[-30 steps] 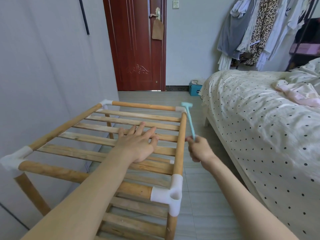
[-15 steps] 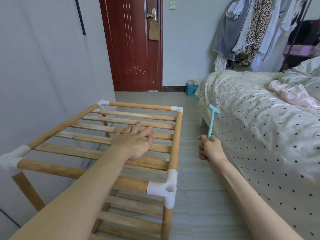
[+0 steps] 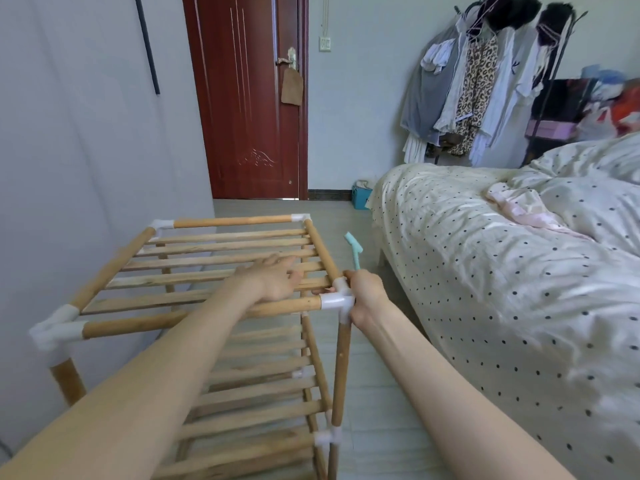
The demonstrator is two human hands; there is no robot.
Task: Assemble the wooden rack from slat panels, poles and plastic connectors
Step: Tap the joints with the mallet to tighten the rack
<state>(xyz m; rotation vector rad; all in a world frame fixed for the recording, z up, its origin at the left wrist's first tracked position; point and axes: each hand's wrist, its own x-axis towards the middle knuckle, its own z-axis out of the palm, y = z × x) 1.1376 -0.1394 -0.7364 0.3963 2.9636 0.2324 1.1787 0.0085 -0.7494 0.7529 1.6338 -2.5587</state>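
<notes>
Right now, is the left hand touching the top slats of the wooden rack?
Touching. The head view shows the left hand lying flat, palm down, on the top slat panel, its fingers spread across the slats with no gap.

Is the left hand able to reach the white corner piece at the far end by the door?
Probably yes. The left hand rests flat on the top slats, holding nothing, and only open slats lie between it and the far white connector.

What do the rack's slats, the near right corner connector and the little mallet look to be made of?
Slats: bare, unfinished wood, pale with visible grain. Corner connector: white moulded plastic, smooth, slightly glossy. Mallet: uniform teal, probably plastic or rubber; too blurred to tell which. The right hand grips its handle.
</notes>
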